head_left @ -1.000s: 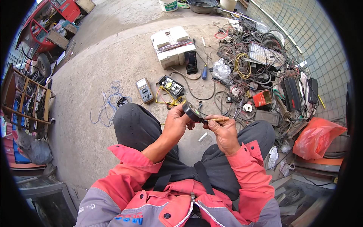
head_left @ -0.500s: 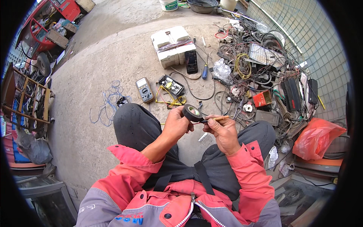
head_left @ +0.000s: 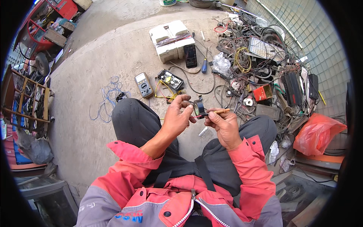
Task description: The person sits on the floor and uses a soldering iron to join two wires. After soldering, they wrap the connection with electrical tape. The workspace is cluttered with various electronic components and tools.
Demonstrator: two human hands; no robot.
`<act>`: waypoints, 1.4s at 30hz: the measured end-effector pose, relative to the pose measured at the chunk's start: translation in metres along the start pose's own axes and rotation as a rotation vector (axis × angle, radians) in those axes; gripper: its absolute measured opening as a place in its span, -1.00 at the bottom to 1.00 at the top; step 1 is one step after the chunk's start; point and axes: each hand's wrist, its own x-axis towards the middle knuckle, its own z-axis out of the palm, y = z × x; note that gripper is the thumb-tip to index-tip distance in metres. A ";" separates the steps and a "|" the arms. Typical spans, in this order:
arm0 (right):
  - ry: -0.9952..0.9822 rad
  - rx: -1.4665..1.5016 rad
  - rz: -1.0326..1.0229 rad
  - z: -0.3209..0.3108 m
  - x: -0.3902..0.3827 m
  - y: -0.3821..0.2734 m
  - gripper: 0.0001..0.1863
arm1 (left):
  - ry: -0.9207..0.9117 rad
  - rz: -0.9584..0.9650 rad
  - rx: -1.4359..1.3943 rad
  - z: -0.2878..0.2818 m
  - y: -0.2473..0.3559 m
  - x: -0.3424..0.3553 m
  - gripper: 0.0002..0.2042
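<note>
My left hand [head_left: 174, 118] is loosely curled at the edge of a roll of black tape [head_left: 198, 108], its thumb and fingertips against the roll's left side. The roll stands on edge, touching a dark join just left of my right fingertips. My right hand [head_left: 225, 128] pinches a thin orange-brown probe-like rod [head_left: 221, 111] that points to the right. A thin red wire [head_left: 197, 117] runs from the join toward my left fingers. Exactly where the tape meets the join is too small to make out.
Beyond my knees lie a multimeter [head_left: 143, 85], an opened black device with a circuit board [head_left: 171, 80], a phone [head_left: 190, 56] against a white foam block [head_left: 172, 51], and a blue screwdriver [head_left: 204, 66]. Tangled cables and scrap [head_left: 261, 75] pile up at right, near a red plastic bag [head_left: 317, 134].
The tape roll has turned from facing up to standing on edge and shifted slightly right. My left fingers have loosened and spread around it. My right hand keeps its pinch.
</note>
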 end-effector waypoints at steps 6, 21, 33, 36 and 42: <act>0.028 0.022 -0.006 -0.004 0.002 0.004 -0.80 | -0.034 0.487 0.324 0.001 -0.005 -0.004 -0.71; 0.020 0.077 -0.021 -0.006 0.004 0.005 -0.84 | 0.026 0.664 0.565 0.011 0.000 -0.008 -0.76; -0.026 0.037 -0.061 -0.008 0.006 0.008 -0.85 | -0.061 0.570 0.427 0.008 0.001 -0.010 -0.88; -0.016 0.005 -0.080 -0.006 0.006 0.009 -0.85 | -0.056 0.555 0.414 0.007 0.003 -0.010 -0.89; -0.018 -0.095 -0.161 0.005 0.005 0.005 -0.83 | -0.029 0.496 0.427 0.005 0.003 -0.011 -0.92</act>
